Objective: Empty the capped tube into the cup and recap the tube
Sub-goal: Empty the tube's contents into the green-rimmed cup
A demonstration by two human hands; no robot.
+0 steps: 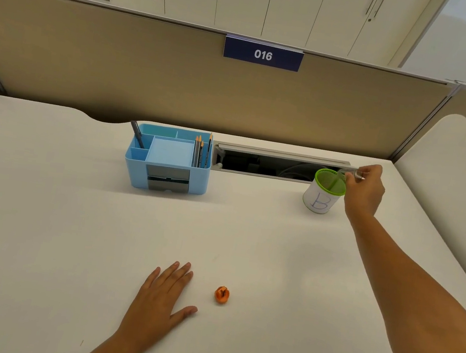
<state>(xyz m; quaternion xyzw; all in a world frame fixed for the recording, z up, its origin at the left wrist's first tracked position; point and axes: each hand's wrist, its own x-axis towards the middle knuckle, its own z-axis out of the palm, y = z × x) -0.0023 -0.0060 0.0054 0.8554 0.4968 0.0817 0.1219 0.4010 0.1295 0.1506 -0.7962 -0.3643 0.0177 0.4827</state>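
My right hand reaches far right and holds a clear tube tilted on its side, its open end over the rim of a green mesh cup wrapped in white paper marked "B". A thin green stick leans inside the cup. The tube's orange cap lies on the desk near me, apart from both hands. My left hand rests flat on the desk, fingers spread, just left of the cap and not touching it.
A blue desk organiser with pencils and a pen stands at the back centre. An open cable slot runs behind the cup. A beige partition with a sign "016" closes off the back of the white desk.
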